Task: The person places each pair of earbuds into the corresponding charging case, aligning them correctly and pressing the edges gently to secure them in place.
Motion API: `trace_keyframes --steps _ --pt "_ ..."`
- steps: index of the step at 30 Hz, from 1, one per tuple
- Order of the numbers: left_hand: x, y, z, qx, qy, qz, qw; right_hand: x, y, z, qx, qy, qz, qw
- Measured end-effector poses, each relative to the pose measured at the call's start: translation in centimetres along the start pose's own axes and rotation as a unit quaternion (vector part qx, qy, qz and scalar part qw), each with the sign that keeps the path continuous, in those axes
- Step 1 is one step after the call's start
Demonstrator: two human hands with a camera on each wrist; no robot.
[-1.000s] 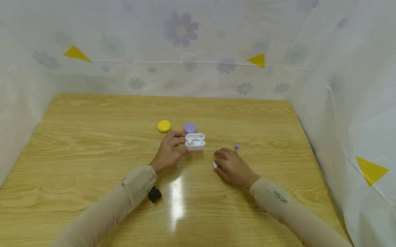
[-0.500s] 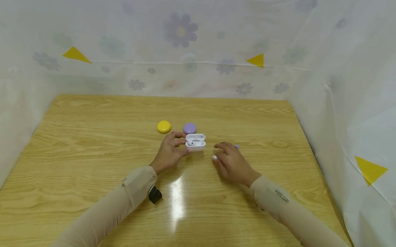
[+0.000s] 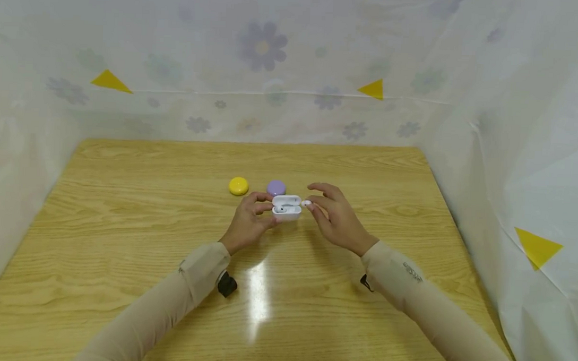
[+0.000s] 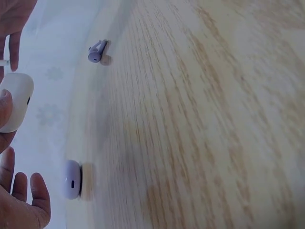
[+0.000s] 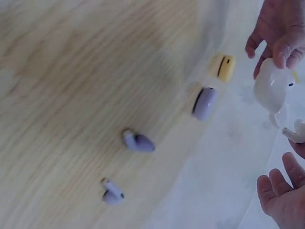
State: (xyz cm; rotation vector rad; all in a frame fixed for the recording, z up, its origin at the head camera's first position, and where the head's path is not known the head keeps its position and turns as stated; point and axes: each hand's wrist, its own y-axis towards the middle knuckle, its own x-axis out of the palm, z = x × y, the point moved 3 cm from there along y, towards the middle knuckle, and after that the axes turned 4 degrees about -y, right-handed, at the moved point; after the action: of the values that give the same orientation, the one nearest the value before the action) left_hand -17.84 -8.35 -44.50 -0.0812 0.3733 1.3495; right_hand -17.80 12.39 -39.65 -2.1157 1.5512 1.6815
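My left hand grips a white earbud case above the table, its lid tipped back. One white earbud sits in the case's left slot. Close to the case's right end, my right hand pinches a second white earbud between thumb and finger, its other fingers spread. That earbud's stem shows in the right wrist view, a small gap away from the case. Two purple earbuds lie on the table there; in the head view the right hand hides them.
A yellow round case and a purple round case rest closed on the wooden table, just beyond the left hand. White flowered sheeting hangs along the back and both sides.
My right hand has lifted the white earbud off the table area and carried it forward and left, up to the case. The left hand has stayed nearly still with the case.
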Motion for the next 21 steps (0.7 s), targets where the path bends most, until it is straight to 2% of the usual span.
trace_keyframes --steps 4,9,14,21 --pt "0.0 0.0 0.2 0.009 0.002 0.0 1.0 0.2 0.8 -0.5 0.026 0.038 0.0 0.999" --pt "0.1 0.1 0.3 -0.001 -0.009 -0.008 0.9999 0.7 1.4 -1.1 0.047 0.071 -0.015 0.996" --pt "0.2 0.1 0.5 -0.012 -0.035 -0.011 0.9992 1.2 1.4 -1.1 0.055 0.067 -0.032 0.996" --pt "0.1 0.0 0.6 -0.022 -0.037 -0.012 0.999 1.4 1.2 -1.1 0.042 0.049 -0.041 0.997"
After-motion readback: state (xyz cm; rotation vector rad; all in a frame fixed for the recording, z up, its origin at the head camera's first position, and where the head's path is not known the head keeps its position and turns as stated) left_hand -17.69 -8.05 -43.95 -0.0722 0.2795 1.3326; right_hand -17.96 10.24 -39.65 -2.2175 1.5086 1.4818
